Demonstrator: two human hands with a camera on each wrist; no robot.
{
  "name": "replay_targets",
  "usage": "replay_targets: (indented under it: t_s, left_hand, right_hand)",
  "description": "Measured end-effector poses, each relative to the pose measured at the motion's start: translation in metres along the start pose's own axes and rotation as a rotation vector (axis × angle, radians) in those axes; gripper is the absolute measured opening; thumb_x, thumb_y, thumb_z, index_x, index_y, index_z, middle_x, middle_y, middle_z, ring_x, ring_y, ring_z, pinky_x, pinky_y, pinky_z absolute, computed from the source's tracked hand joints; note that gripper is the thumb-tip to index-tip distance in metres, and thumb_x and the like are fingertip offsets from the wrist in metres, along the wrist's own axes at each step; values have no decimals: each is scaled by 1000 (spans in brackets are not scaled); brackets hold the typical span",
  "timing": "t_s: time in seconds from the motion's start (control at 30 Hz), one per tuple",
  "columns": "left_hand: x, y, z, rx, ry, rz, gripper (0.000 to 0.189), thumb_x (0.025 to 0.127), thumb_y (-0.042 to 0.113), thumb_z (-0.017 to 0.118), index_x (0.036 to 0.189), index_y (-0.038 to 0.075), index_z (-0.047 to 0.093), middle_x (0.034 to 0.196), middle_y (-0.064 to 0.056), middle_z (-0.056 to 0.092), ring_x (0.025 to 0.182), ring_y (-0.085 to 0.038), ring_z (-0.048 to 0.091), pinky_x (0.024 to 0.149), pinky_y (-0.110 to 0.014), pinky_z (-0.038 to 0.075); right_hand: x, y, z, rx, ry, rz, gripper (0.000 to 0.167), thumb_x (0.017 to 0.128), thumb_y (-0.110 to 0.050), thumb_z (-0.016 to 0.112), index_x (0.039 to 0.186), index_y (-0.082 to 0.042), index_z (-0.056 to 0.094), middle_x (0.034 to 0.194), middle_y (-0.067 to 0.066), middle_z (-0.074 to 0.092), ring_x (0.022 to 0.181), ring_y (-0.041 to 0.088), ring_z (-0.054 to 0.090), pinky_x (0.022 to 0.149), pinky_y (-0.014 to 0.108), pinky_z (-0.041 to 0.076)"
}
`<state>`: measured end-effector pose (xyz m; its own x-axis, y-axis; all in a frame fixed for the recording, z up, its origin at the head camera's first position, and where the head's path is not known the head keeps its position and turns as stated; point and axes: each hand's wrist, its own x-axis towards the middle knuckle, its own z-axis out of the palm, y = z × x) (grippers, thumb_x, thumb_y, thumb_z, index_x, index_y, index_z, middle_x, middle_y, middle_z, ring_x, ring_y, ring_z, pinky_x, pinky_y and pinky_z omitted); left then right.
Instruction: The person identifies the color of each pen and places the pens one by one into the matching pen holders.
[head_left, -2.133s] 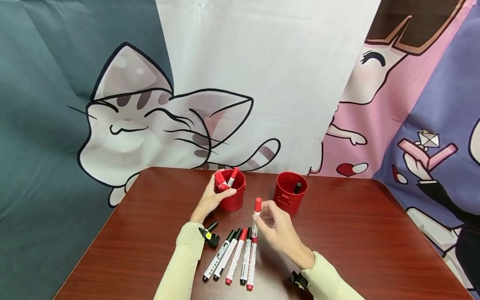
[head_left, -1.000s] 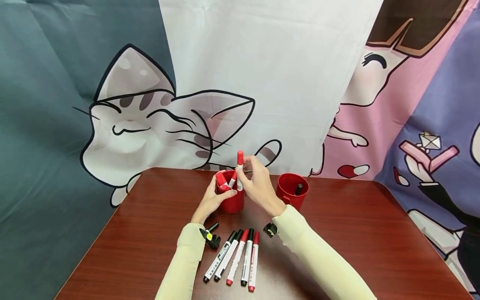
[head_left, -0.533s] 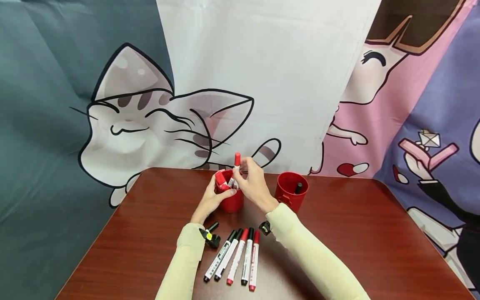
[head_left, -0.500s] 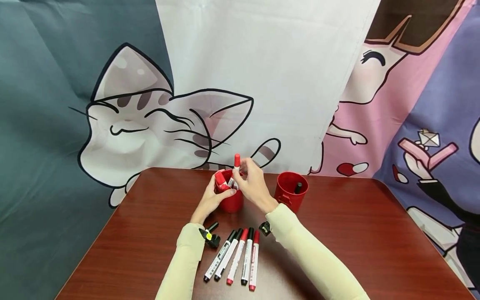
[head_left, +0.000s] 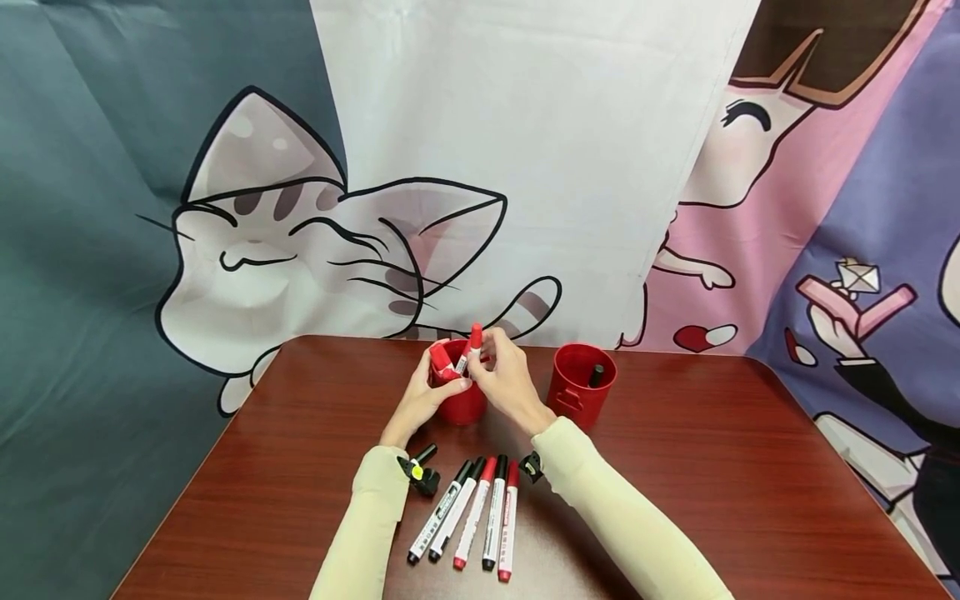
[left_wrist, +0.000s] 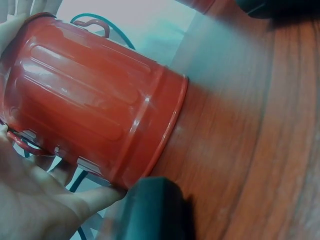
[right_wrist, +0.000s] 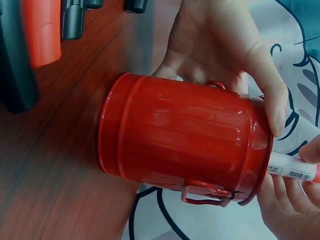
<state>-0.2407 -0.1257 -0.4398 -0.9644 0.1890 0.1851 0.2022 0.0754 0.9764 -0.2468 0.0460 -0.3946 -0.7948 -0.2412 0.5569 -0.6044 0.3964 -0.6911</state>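
My left hand (head_left: 422, 400) grips a small red metal bucket (head_left: 463, 408) from its left side, with the thumb over the near rim. Handles show on the bucket (right_wrist: 185, 135) in the right wrist view. Between thumb and fingers, my right hand (head_left: 508, 379) pinches a white marker with a red cap (head_left: 476, 337). The marker (right_wrist: 290, 166) points down into the bucket's mouth, its lower end hidden inside. Other red-capped markers (head_left: 441, 358) lean in the same bucket. In the left wrist view the left hand (left_wrist: 45, 200) lies along the bucket's side.
A second red bucket (head_left: 579, 404) stands to the right, with a black-capped marker (head_left: 596, 375) inside. Several red- and black-capped markers (head_left: 472, 517) lie in a row on the brown table (head_left: 262, 500), nearer me. A printed cloth (head_left: 570, 167) hangs behind.
The right hand carried the red-capped marker up from near the row to the left bucket, then lowered it into the mouth. The left hand and bucket have stayed put.
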Motion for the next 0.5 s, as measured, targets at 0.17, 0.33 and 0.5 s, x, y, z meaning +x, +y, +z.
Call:
replay_targets:
  t_s: [0.17, 0.33, 0.5]
  left_hand:
    - [0, 1, 0, -10, -1, 3, 75, 80, 23, 70, 141, 19, 27, 136, -3, 41, 124, -22, 37, 102, -45, 34]
    - [0, 1, 1, -7, 2, 4, 74, 80, 23, 70, 141, 20, 28, 135, -4, 42, 124, -23, 38, 101, -43, 35]
    - [1, 1, 0, -3, 2, -1, 75, 80, 23, 71, 141, 20, 28, 134, -4, 42, 123, -22, 39, 101, -43, 36]
  right_hand:
    - [-1, 1, -1, 12, -11, 2, 23, 87, -11, 58, 108, -7, 50, 88, 0, 60, 78, 8, 55, 67, 20, 52]
    - [-2, 1, 0, 8, -7, -7, 24, 86, -11, 60, 108, -7, 50, 89, 0, 59, 78, 9, 55, 68, 19, 52]
    - [-3, 4, 0, -6, 2, -25, 23, 86, -11, 61, 106, -6, 51, 89, 0, 59, 78, 9, 55, 68, 21, 52]
